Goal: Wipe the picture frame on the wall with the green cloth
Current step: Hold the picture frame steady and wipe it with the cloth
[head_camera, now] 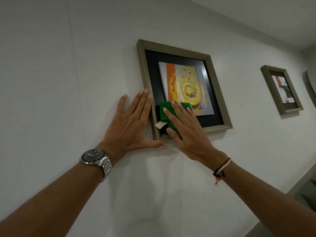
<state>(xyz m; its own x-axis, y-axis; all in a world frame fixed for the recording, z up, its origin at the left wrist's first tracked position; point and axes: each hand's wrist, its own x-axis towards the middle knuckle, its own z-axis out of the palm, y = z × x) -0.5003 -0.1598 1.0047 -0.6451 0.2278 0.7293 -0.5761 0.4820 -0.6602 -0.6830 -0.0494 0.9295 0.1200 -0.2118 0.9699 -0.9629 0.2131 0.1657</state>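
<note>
Pressing a green cloth (pixel 172 115) flat against the lower left of a picture frame (pixel 220 93) on a white wall (pixel 68 82), the right hand (pixel 186 130) lies open, fingers spread over the cloth rather than gripping it. The cloth looks soft and thick, with a pale tag (pixel 160 124) poking out; a flat palm should carry it well. The frame hangs on the wall and probably shifts easily, and whether its front is glazed is hard to tell. The left hand (pixel 131 124) rests open on the wall, fingertips touching the frame's left edge, thumb under its bottom corner, as if steadying it. Both arms reach up and forward. The hands sit close together but apart.
</note>
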